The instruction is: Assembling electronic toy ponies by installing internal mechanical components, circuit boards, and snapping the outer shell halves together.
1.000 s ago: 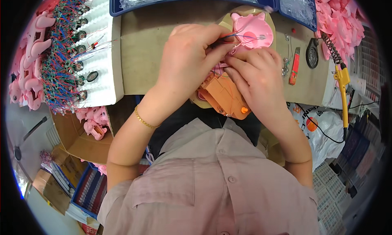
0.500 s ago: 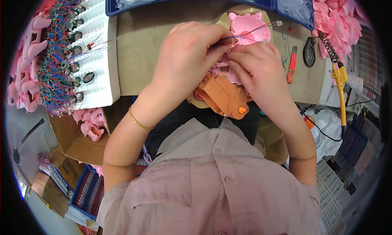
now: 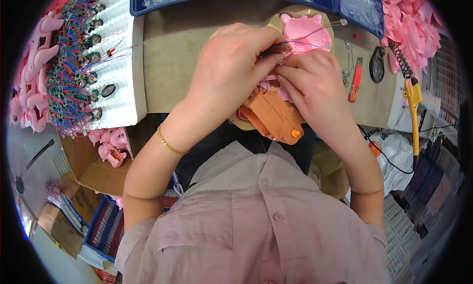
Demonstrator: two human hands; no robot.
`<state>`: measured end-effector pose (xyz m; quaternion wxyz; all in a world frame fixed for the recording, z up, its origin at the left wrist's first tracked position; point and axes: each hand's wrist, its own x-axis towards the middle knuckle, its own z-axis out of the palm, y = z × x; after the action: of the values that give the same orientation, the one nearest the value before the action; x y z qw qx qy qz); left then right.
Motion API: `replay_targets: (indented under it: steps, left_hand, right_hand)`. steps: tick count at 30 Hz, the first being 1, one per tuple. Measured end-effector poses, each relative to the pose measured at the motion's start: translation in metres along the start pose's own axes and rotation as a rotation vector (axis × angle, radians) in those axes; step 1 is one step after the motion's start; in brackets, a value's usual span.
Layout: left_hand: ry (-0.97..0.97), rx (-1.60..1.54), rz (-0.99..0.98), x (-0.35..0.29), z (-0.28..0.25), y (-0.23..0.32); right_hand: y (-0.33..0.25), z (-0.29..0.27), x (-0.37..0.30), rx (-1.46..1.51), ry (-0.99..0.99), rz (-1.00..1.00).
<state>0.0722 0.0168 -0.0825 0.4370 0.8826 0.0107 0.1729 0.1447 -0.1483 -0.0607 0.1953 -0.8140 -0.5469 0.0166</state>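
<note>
Thin coloured wires [image 3: 300, 40] run out from the closed fingertips of my left hand [image 3: 236, 62], with a small pale connector [image 3: 343, 22] at their far end. Close against it, my right hand [image 3: 315, 82] has its fingers bent in; what they pinch is hidden. Under both hands is a pink plastic piece [image 3: 283, 91], mostly covered. An orange plastic housing [image 3: 273, 115] with a small bright orange knob is attached or lies against it, nearer my body. Just beyond my fingers lies an open pink animal-shaped shell [image 3: 308, 31] in a tan holder [image 3: 331, 33].
White corrugated foam [image 3: 129, 87] on the left carries small speakers and tangled wires [image 3: 74, 72]. Blue trays [image 3: 187, 3] of clear parts line the back. At right are a red utility knife [image 3: 355, 79], a black oval part [image 3: 377, 64], a yellow-handled soldering iron [image 3: 413, 111] and piled pink parts [image 3: 411, 22].
The wires' connector end has swung slightly upward and away. Both hands stay together over the pink piece, and the whole view has shifted a little.
</note>
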Motion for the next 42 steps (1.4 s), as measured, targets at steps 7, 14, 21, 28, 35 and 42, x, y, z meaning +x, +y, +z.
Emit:
replay_targets:
  steps: [7, 14, 21, 28, 35, 42]
  left_hand:
    - [-0.047, -0.007, -0.072, 0.003, -0.003, 0.005]
    - [-0.048, -0.074, -0.125, 0.003, -0.003, 0.005]
    - [-0.001, -0.375, -0.317, 0.004, 0.004, 0.013]
    - [0.133, 0.287, 0.027, 0.003, -0.017, 0.01]
    - [-0.099, -0.141, -0.489, 0.02, -0.031, 0.016]
    - [0.228, -0.653, -0.384, -0.01, -0.017, 0.007]
  right_hand:
    - [0.009, 0.004, -0.007, 0.205, 0.052, 0.089]
    - [0.002, 0.006, 0.001, 0.102, 0.034, 0.073]
    - [-0.002, 0.002, 0.002, 0.018, -0.031, 0.098]
    - [-0.061, -0.035, -0.041, -0.037, -0.142, 0.289]
    - [-0.044, -0.052, -0.027, 0.282, -0.157, 0.3]
    - [-0.004, -0.024, -0.019, 0.278, -0.046, 0.027]
